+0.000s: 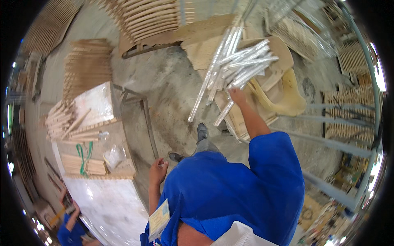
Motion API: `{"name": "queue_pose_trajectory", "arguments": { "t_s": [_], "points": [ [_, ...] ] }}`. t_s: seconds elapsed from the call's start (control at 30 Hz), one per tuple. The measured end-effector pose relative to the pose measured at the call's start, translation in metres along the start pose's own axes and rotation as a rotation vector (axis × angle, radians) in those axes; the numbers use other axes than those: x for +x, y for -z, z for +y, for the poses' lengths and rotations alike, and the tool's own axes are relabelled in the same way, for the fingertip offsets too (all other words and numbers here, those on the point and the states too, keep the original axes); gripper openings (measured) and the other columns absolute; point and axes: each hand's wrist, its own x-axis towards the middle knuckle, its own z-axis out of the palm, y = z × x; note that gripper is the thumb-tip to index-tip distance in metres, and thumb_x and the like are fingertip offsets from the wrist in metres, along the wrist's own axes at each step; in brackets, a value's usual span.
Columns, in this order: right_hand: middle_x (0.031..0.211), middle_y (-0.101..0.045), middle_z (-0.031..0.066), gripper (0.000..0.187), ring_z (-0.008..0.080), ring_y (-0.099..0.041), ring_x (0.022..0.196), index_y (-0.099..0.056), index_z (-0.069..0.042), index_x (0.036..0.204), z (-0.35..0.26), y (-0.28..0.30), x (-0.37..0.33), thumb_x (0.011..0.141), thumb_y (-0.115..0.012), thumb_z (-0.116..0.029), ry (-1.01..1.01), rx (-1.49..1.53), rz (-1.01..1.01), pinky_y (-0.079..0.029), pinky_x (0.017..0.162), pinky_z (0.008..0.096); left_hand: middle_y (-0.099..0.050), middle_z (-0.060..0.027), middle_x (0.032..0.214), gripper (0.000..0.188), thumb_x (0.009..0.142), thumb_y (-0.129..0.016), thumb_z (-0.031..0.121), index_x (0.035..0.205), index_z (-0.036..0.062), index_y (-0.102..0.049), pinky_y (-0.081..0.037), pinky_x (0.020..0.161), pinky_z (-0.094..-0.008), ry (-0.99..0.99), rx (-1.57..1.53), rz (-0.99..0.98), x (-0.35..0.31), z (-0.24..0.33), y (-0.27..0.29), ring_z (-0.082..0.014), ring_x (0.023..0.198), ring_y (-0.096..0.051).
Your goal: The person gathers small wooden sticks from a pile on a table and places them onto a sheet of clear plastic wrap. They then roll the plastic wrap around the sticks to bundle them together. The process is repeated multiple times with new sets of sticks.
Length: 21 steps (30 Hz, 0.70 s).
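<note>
My right hand (237, 96) reaches out to a loose heap of long, thin strips in clear, shiny wrapping (246, 61). Its fingers are closed at the near end of the heap, apparently around one wrapped strip; the fingertips are partly hidden. Under the heap is a pale wooden board with rounded corners (283, 55). A curved yellowish piece (293, 96) lies on the board's right side, close to my right wrist. My left hand (158, 170) hangs low beside my body, its fingers loosely bent and apart, with nothing visible in it.
On the left stands a white-topped table (106, 201) with wooden sticks (61, 119) and a green strap (84, 158). A metal frame leg (148, 127) rises beside it. Stacked slats (152, 18) lie ahead; metal rails (340, 145) run at right. Another person (72, 229) is at lower left.
</note>
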Motion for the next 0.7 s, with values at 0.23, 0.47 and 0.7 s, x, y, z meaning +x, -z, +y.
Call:
{"name": "queue_pose_trajectory", "arguments": {
  "t_s": [0.23,0.47,0.7],
  "points": [
    [0.107,-0.080,0.0159,0.051,0.0329,-0.077,0.101,-0.072,-0.006,0.134,-0.038,-0.094,-0.054,0.087,-0.080,-0.027,0.967,-0.662,-0.784,-0.059,0.093,0.0500,-0.078,-0.0162,0.122,0.050,0.098,-0.074,0.046,0.132,0.0082,-0.073,-0.058,0.094,-0.0466,-0.002,-0.194,0.245,-0.028,-0.015,0.003,-0.0350,0.104,-0.076],
    [0.091,-0.079,0.0140,0.048,0.0238,-0.076,0.087,-0.077,0.001,0.117,-0.232,-0.141,-0.137,0.099,-0.075,-0.043,0.864,-0.268,-0.785,-0.059,0.082,0.0376,-0.080,-0.0161,0.112,0.046,0.100,-0.072,0.042,0.125,0.0045,-0.075,-0.058,0.091,-0.0430,0.172,-0.625,0.519,-0.071,-0.072,-0.006,-0.0308,0.104,-0.076],
    [0.101,-0.080,0.0175,0.046,0.0291,-0.078,0.094,-0.076,-0.002,0.122,-0.462,-0.193,-0.254,0.103,-0.071,-0.043,1.221,0.030,-0.764,-0.059,0.085,0.0405,-0.079,-0.0073,0.104,0.040,0.105,-0.070,0.036,0.123,0.0003,-0.076,-0.057,0.084,-0.0338,0.175,-0.858,0.696,-0.062,-0.143,0.033,-0.0147,0.091,-0.072]
  ]
}}
